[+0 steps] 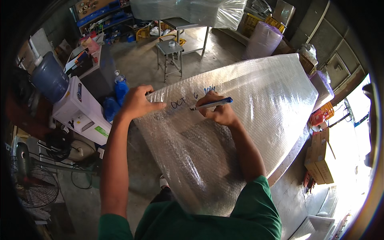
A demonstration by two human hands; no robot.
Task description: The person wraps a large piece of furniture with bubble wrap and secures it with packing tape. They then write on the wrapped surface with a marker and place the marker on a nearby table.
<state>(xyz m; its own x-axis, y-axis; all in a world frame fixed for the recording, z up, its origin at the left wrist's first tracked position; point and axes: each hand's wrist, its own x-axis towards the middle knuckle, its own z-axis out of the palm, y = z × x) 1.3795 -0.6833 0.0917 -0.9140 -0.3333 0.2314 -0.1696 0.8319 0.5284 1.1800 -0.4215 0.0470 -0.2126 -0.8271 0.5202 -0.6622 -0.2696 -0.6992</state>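
Note:
In front of me lies a large flat piece wrapped in clear bubble wrap [276,108], shiny and wider toward its far right. My right hand [216,109] grips a marker pen [214,104] with a blue end, its tip at the wrap's surface. Dark handwriting runs along the wrap just beyond the pen, and part of it is covered by my fingers. At the wrapped piece's far left corner, my left hand [140,102] clasps the edge, thumb lying on top and fingers over the far side.
Left of me stand a white water dispenser [82,108] with a blue bottle and a black fan [36,180]. Beyond the wrapped piece are a small metal stool [170,50] holding a tape roll and a wrapped table. Cardboard boxes [320,156] stand at right.

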